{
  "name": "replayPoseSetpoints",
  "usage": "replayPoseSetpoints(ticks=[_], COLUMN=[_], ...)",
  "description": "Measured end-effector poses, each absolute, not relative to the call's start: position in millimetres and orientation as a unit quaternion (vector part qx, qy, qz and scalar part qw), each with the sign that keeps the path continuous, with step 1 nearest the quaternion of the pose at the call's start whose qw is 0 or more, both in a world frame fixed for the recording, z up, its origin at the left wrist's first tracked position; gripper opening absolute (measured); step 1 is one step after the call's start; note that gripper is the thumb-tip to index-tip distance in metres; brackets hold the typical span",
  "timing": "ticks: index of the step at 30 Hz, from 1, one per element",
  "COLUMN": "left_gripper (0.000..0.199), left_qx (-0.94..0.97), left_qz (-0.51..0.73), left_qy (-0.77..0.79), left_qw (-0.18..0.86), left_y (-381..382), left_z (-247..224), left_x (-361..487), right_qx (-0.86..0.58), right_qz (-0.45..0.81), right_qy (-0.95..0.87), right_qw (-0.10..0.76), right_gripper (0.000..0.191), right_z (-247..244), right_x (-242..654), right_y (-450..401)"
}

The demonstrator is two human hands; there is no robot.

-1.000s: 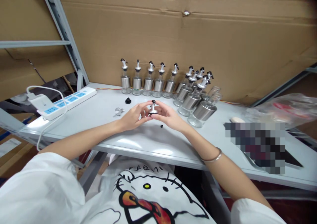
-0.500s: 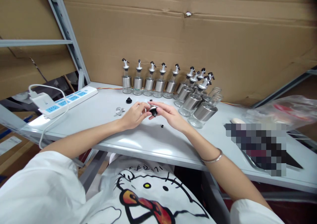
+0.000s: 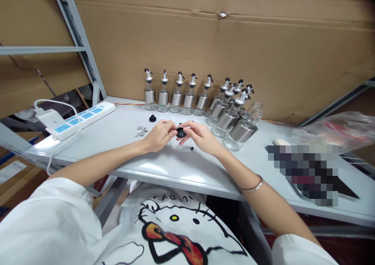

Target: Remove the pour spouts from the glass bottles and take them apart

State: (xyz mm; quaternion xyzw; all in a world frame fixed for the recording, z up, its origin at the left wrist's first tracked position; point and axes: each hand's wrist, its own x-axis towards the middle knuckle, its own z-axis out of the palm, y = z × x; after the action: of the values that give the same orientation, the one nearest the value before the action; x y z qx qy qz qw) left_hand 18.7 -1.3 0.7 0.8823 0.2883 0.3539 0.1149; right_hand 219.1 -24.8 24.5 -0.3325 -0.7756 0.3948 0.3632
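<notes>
My left hand [image 3: 161, 135] and my right hand [image 3: 199, 136] meet over the table, both closed on a bottle pourer [image 3: 181, 132]. Its round black underside, with a small ring at the centre, faces me; the silvery part behind is mostly hidden by my fingers. To the left of my left hand lie a silver pourer top [image 3: 141, 131] and, further back, a black stopper [image 3: 152, 118]. A tiny black piece [image 3: 191, 148] rests on the table just below my right hand.
Several glass bottles with steel sleeves [image 3: 188, 101] stand along the back, most with pourers fitted. A white power strip [image 3: 84, 118] with a cable is on the left. At the right are a plastic bag [image 3: 334, 130] and a blurred flat item [image 3: 304, 173]. Cardboard [image 3: 187, 34] backs the grey table [image 3: 117, 155].
The pourer has been tilted between my fingers, so its underside now faces me more squarely. My hands have barely shifted, and the things on the table are where they were.
</notes>
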Motion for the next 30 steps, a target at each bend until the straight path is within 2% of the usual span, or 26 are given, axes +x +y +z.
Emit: replayPoseSetpoints(ticks=[4, 10, 13, 20, 24, 30], left_gripper=[0.033, 0.024, 0.022, 0.021, 0.022, 0.025], left_qx=[0.889, 0.886, 0.881, 0.878, 0.870, 0.872], left_qz=[0.348, 0.351, 0.358, 0.363, 0.371, 0.413], left_qy=[0.280, 0.287, 0.296, 0.300, 0.311, 0.230], left_qw=[0.103, 0.095, 0.090, 0.085, 0.094, 0.130], left_y=[-3.1, -0.8, 0.4, 0.3, 1.0, 1.5], left_z=[1.0, -0.2, -0.6, -1.3, -2.3, -1.7], left_x=[18.9, 20.6, 20.7, 22.2, 21.5, 18.6], right_qx=[-0.326, -0.328, -0.328, -0.362, -0.367, -0.381], right_qz=[0.446, 0.455, 0.433, 0.285, 0.292, 0.337], right_qy=[-0.752, -0.747, -0.762, -0.817, -0.808, -0.770], right_qw=[0.359, 0.358, 0.353, 0.348, 0.357, 0.385], right_gripper=[0.045, 0.040, 0.034, 0.025, 0.027, 0.023], right_z=[27.1, 26.8, 26.8, 31.5, 30.1, 24.8], right_x=[218.2, 217.6, 218.1, 218.2, 217.0, 216.3], right_y=[-26.7, -27.1, -26.9, -29.2, -29.5, -27.6])
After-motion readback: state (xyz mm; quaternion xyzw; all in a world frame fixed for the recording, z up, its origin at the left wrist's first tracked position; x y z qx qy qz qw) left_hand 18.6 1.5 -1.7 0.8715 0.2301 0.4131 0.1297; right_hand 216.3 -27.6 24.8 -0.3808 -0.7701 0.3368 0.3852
